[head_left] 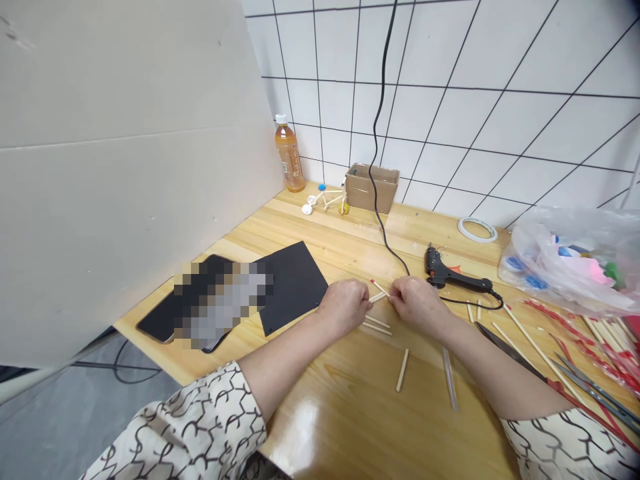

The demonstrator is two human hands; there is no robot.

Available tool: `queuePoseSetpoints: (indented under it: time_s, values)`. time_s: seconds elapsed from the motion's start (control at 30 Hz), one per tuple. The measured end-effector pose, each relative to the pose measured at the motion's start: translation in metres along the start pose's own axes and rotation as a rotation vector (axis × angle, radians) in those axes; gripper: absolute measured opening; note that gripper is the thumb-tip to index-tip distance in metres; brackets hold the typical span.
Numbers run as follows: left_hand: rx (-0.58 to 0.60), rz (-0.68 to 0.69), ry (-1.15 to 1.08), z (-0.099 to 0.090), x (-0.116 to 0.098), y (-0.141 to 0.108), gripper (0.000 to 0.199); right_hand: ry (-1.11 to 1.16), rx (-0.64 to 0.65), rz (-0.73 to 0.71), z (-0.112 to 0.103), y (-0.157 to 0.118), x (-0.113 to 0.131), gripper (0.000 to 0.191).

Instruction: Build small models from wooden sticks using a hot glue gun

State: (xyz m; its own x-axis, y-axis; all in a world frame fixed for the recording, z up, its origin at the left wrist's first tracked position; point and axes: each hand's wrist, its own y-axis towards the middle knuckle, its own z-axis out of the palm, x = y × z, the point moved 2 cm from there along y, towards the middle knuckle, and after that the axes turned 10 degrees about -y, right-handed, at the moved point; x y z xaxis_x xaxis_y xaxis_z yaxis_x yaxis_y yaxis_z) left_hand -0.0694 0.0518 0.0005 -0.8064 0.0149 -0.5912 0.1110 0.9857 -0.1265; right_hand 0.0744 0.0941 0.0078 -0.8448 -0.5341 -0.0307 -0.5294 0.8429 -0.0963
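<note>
My left hand (346,308) is closed in a pinch on a short pale wooden stick (379,297) just above the table. Facing it, my right hand (416,304) pinches a red-tipped matchstick (380,287), whose end meets or crosses the short stick; whether they are joined I cannot tell. Below my left hand lie two parallel wooden sticks (377,325). Nearer to me are a single loose stick (403,370) and a clear glue stick (450,379), partly under my right forearm. A black glue gun (453,277) rests beyond my right hand.
A black sheet (293,287) and phones (175,300) lie left. Behind stand a bottle (289,157), a small stick-built model (325,200) and a cardboard box (373,190). Tape (477,230), a plastic bag (575,260), scissors (595,383) and matchsticks are right. A black cable (383,230) hangs down.
</note>
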Motion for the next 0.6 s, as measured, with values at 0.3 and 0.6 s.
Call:
queuePoseSetpoints:
  time_s: [0.3,0.6]
  values:
    - [0.029,0.012,-0.074,-0.003,0.003,0.000,0.017,-0.003,0.000,0.027,0.000,-0.001,-0.001,0.016]
    - [-0.017,0.026,-0.206,-0.021,0.013,-0.001,0.022,-0.002,0.025,0.068,-0.004,-0.003,0.002,0.016]
